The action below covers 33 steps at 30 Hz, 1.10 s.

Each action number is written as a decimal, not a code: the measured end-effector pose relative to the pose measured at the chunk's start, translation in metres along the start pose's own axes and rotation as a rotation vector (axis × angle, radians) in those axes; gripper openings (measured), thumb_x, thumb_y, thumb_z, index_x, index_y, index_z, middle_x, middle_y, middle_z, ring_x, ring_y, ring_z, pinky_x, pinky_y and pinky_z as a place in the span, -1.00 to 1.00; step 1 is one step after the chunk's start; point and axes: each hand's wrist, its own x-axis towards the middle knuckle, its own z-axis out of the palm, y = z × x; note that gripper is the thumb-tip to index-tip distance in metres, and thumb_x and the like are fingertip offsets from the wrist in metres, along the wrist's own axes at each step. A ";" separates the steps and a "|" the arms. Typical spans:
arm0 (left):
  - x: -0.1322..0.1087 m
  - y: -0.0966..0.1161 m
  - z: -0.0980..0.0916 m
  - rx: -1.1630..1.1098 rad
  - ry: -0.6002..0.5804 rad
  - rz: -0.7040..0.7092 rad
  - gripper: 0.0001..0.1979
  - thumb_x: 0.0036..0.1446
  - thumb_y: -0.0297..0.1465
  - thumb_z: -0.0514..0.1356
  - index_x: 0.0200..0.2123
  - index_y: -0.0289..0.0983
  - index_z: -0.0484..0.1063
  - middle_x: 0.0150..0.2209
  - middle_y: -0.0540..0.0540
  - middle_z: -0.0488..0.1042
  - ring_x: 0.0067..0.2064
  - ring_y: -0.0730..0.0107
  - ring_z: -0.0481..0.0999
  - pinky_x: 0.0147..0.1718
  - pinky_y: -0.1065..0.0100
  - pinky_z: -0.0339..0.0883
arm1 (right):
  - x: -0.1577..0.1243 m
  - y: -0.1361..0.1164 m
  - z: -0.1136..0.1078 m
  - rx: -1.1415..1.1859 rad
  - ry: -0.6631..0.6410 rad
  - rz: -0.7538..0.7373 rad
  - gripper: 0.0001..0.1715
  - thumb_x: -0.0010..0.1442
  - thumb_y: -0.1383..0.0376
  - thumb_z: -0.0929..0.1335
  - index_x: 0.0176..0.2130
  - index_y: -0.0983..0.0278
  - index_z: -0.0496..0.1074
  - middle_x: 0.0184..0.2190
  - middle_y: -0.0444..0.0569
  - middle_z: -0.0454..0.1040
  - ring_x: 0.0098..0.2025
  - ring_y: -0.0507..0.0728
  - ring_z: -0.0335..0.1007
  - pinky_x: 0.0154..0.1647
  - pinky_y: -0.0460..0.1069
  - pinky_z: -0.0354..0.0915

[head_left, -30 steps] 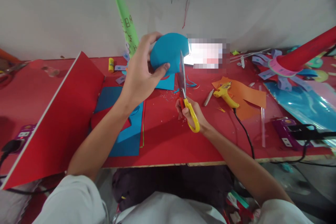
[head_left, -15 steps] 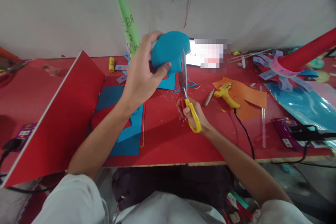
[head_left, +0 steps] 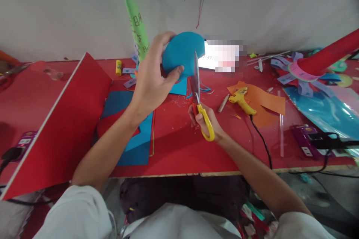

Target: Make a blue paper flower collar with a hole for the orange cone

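A rounded piece of blue paper [head_left: 181, 53] is pinched between the thumb and fingers of my left hand [head_left: 153, 73], raised above the table. My right hand [head_left: 209, 119] grips scissors [head_left: 196, 82] with one yellow and one red handle. Their blades point upward at the right edge of the paper, and the tip overlaps it. Whether the blades are closed around the edge is hard to make out. Small scraps and thin blue strips [head_left: 205, 89] lie on the table below the scissors.
A red board [head_left: 64, 119] stands as a divider on the left, beside blue sheets [head_left: 140, 153]. Further right are a yellow glue gun [head_left: 241, 101] with a cord, orange paper [head_left: 266, 101] and a purple power strip [head_left: 305, 142]. A lit phone [head_left: 221, 56] leans at the wall.
The blue paper has shifted slightly right against the scissor blades, and its outline by the blades looks a little different. Both hands keep their grips.
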 end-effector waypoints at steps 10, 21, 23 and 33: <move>0.000 0.000 0.003 0.040 0.047 0.044 -0.40 0.31 -0.09 0.38 0.30 -0.06 0.29 0.21 -0.08 0.56 0.35 0.00 0.44 0.22 0.03 0.48 | -0.001 0.005 -0.001 0.054 -0.006 -0.009 -0.19 0.25 -0.47 0.36 -0.16 0.20 0.40 -0.43 -0.20 0.30 -0.51 0.01 0.21 -0.46 0.00 0.32; 0.003 -0.012 0.003 0.107 0.040 0.191 -0.46 0.37 -0.15 0.30 0.34 0.02 0.29 0.26 -0.12 0.52 0.30 -0.04 0.48 0.24 -0.08 0.47 | 0.000 0.010 0.000 0.033 0.015 -0.023 -0.19 0.27 -0.47 0.34 -0.19 0.20 0.38 -0.47 -0.23 0.28 -0.53 -0.01 0.21 -0.49 -0.02 0.28; 0.003 -0.012 0.004 0.108 0.038 0.197 -0.46 0.38 -0.13 0.30 0.34 0.01 0.29 0.24 -0.12 0.53 0.29 -0.03 0.49 0.23 -0.07 0.47 | 0.000 0.010 0.000 0.033 0.018 -0.029 -0.20 0.28 -0.46 0.34 -0.20 0.20 0.38 -0.47 -0.22 0.28 -0.53 -0.01 0.21 -0.50 -0.02 0.27; 0.003 -0.011 0.006 0.033 0.037 0.154 -0.51 0.34 -0.21 0.33 0.28 0.01 0.32 0.25 -0.12 0.51 0.26 -0.01 0.52 0.22 -0.04 0.49 | 0.000 0.010 -0.002 0.022 0.040 -0.026 -0.18 0.23 -0.49 0.35 -0.23 0.20 0.37 -0.51 -0.24 0.29 -0.58 -0.02 0.22 -0.55 -0.03 0.25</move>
